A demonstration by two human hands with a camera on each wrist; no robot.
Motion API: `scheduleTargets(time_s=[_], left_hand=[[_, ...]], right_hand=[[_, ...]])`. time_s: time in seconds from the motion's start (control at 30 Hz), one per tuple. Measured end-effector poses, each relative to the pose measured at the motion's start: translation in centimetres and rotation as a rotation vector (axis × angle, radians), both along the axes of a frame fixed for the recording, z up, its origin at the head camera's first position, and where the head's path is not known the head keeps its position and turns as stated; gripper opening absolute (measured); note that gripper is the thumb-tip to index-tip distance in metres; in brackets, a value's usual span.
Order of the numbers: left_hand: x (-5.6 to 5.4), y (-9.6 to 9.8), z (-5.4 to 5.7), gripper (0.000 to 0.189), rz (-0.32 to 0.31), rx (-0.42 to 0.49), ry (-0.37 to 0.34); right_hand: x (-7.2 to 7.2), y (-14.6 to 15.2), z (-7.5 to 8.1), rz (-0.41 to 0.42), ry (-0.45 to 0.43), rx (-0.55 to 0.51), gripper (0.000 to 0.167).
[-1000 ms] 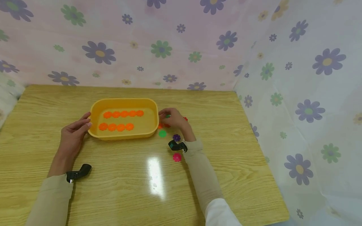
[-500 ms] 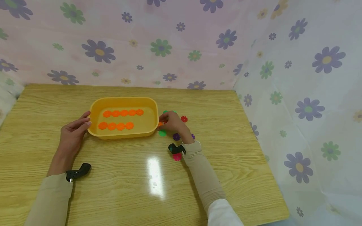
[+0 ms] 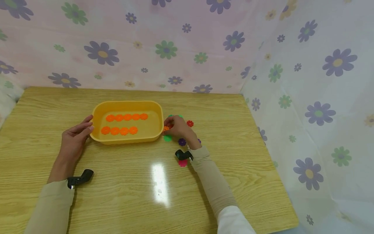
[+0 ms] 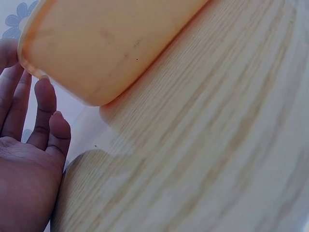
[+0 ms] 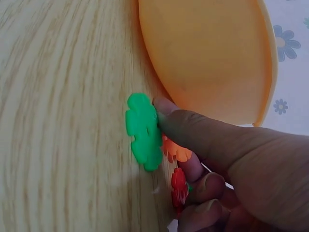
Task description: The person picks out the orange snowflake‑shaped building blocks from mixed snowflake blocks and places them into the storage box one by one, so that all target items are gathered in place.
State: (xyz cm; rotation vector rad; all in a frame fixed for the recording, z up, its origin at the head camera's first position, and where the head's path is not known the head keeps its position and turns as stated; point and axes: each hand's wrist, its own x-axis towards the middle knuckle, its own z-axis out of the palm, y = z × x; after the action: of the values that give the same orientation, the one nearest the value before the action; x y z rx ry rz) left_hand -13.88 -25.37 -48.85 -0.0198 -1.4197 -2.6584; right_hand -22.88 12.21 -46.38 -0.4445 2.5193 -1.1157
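Note:
My left hand (image 3: 73, 139) holds the left end of a yellow plastic bin (image 3: 128, 141), thumb and fingertips at its rim. In the bin, orange flower-shaped discs (image 3: 124, 131) lie in two rows. Beside the bin's right end, my right hand (image 3: 181, 126) pinches an orange flower-shaped disc (image 5: 179, 151), partly hidden by the thumb. Next to the thumb, a green disc (image 5: 145, 133) shows in the right wrist view. Under the fingers lies a red disc (image 5: 178, 188).
More flower-shaped discs lie around the right hand: a red one (image 3: 190, 123), a purple one (image 3: 182, 142) and a pink one (image 3: 182, 163). The wooden table (image 3: 122, 188) meets flower-patterned cloth (image 3: 166, 48) at the back and right.
My right hand has moved slightly down and its fingers have closed around the orange disc. A red disc and green discs are more exposed. My left hand stays at the bin.

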Motion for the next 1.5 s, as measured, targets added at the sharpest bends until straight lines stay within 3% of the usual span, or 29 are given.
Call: scheduleTargets(time_s=[0.27, 0.67, 1.1, 1.5], left_hand=[[0.0, 0.0, -0.1, 0.024, -0.004, 0.0, 0.002], [0.0, 0.1, -0.2, 0.024, -0.002, 0.0, -0.012], [-0.1, -0.1, -0.2, 0.025, -0.008, 0.006, -0.009], [-0.1, -0.1, -0.2, 0.024, -0.001, -0.001, -0.016]], right_hand=[[0.2, 0.2, 0.3, -0.006, 0.005, -0.018, 0.028], [0.6, -0.1, 1.1, -0.009, 0.003, 0.062, 0.025], [0.8, -0.1, 1.6, 0.065, -0.017, 0.094, 0.025], [1.1, 0.6, 1.5, 0.053, -0.081, -0.01, 0.018]])
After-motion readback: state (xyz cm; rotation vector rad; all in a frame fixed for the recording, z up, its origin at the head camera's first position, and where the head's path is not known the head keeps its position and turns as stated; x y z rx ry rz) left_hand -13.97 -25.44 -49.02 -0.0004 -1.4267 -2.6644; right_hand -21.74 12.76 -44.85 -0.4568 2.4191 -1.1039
